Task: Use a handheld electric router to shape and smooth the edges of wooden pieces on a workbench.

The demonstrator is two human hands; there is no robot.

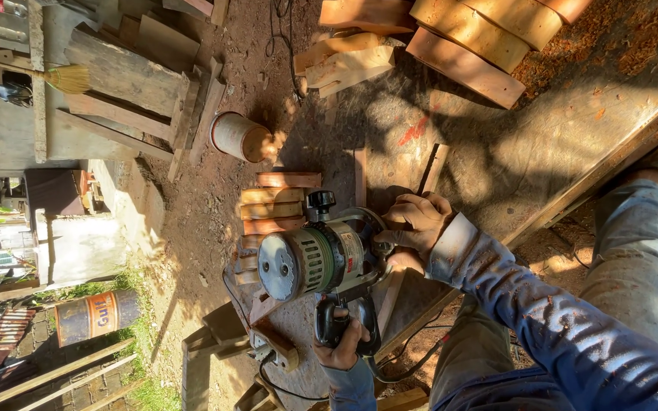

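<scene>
I see both hands on a green and grey power router (321, 259) that sits on the table (512, 152), a broad, dusty wooden surface lit in patches by the sun. The view is turned on its side, so I judge the sides as best I can from the sleeves. The left hand (342, 346) is clenched around the router's black rear handle at the bottom of the view, with a dark cable running off below it. The right hand (416, 221) is wrapped over the far side of the machine, fingers curled around its grip, at the end of a blue sleeve (542, 312) flecked with sawdust. The round motor cap of the router faces the camera, and a black knob stands just above the body. Just beside the router, on its far side, lies a stack of short wooden slats (272, 205), reddish and pale. A cylindrical tin (239, 137) lies on the dirt ground near the slats. Well apart, along the top edge, thick curved wooden blocks (470, 46) lie in a heap, with reddish sawdust scattered around them.
</scene>
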